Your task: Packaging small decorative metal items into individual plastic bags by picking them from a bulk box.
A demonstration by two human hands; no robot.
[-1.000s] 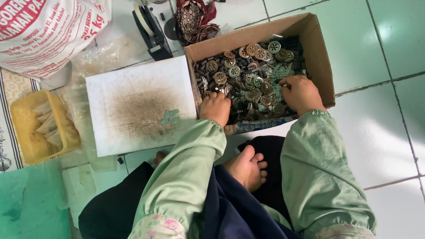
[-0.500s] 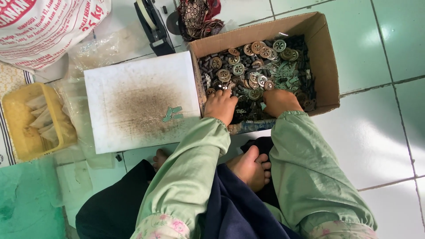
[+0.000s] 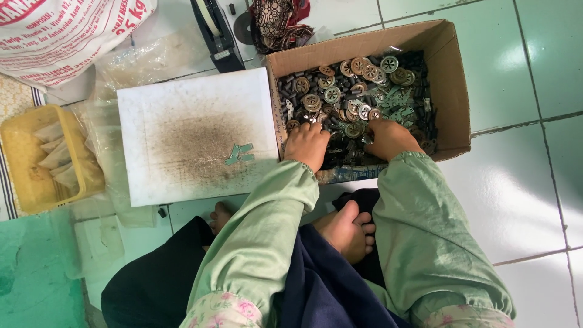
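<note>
An open cardboard box point(image 3: 456, 91) on the tiled floor holds several small metal parts point(image 3: 352, 91): round perforated discs, flat greenish pieces and dark bits. My left hand point(image 3: 306, 144) reaches over the box's near-left edge, fingers curled down into the parts. My right hand point(image 3: 388, 137) is in the middle of the box, fingers buried in the pile. What either hand grips is hidden. Left of the box lies a white board point(image 3: 182, 103) with a dark smudge and a few greenish flat pieces point(image 3: 238, 153) on it.
A yellow basket point(image 3: 18, 176) with pale packets sits far left. A large printed white sack point(image 3: 67, 30) and clear plastic bags lie at top left. A black tape dispenser point(image 3: 212, 27) and patterned cloth point(image 3: 279, 21) are behind the box. My bare foot point(image 3: 346, 231) rests between my knees.
My right hand has moved left from the box's right side to its middle. My left hand shifted slightly further into the box. The camera view drifted.
</note>
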